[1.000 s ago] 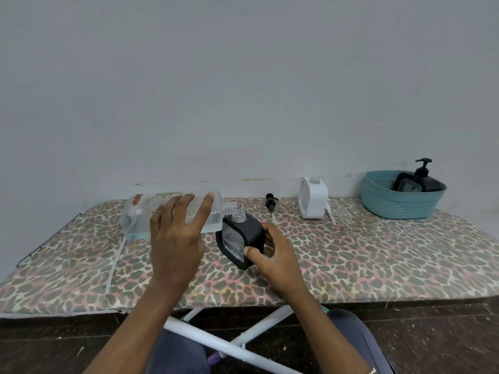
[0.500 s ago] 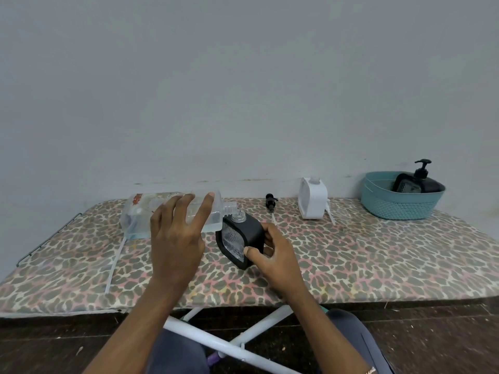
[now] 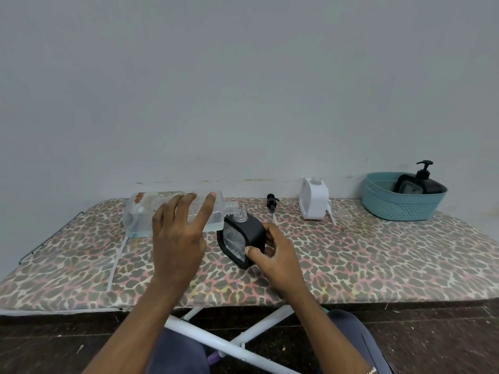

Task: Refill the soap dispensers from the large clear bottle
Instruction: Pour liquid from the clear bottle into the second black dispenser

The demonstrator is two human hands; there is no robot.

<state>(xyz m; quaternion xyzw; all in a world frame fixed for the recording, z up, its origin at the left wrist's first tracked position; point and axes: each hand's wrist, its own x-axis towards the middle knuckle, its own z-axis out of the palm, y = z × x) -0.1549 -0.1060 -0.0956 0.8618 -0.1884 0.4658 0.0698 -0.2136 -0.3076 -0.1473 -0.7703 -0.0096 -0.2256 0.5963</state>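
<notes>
Clear bottle [image 3: 172, 211] unmoved, tipped in left hand [image 3: 176, 233], mouth at black dispenser [image 3: 241, 238] neck; right hand [image 3: 278, 255] grips dispenser at 3 o'clock; pour continues.

left hand [image 3: 176, 233] hides clear bottle [image 3: 140, 211] middle

No legible text in frame. Large clear bottle [image 3: 172, 211], left of centre: red-orange printed patch near its base end, characters too blurred to read. No numbers, brands or signs readable elsewhere.
</notes>
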